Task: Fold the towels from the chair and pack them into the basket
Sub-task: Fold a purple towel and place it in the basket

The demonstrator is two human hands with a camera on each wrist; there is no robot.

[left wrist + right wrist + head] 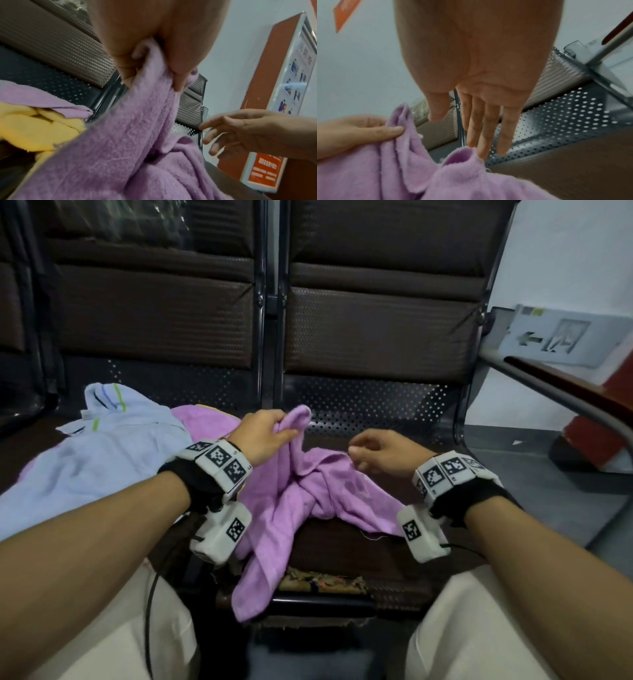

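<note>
Fingers [123,70] of left hand [263,436] pinch purple towel [329,491] (bunched); right hand [380,451] slack, holding nothing

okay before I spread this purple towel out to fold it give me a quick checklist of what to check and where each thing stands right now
1. Left hand holds a corner of the purple towel: ok.
2. Right hand holds a second corner: not ok, fingers straight, just touching an edge.
3. Towel untangled: not ok, bunched and twisted on the seat.
4. Clear of the light blue towel and yellow towel: cannot tell.
5. Basket within reach: cannot tell, not in view.
</note>
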